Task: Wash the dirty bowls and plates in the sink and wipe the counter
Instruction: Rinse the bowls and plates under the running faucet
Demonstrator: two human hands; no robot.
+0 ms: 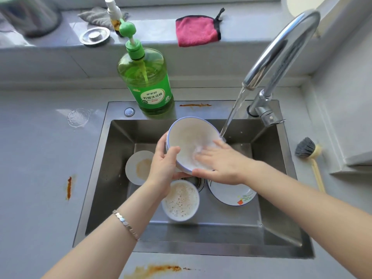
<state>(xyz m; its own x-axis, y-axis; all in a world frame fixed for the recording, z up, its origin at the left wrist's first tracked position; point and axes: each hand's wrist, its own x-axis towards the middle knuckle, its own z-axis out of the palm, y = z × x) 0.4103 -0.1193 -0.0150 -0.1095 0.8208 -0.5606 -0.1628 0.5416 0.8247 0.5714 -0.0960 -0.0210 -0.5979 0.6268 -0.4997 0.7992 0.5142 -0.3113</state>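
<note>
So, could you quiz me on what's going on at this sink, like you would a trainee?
1. True or false: water runs from the tap.
2. The left hand grips the rim of the bowl. What does the right hand do? A) rubs the bowl's inside with flat fingers B) hangs idle C) turns the tap
3. Fill in: besides the held bowl, ___ other pieces lie in the sink.

Key: 1 true. 2 A. 3 three: a stained dish, a foamy bowl and a plate.
</note>
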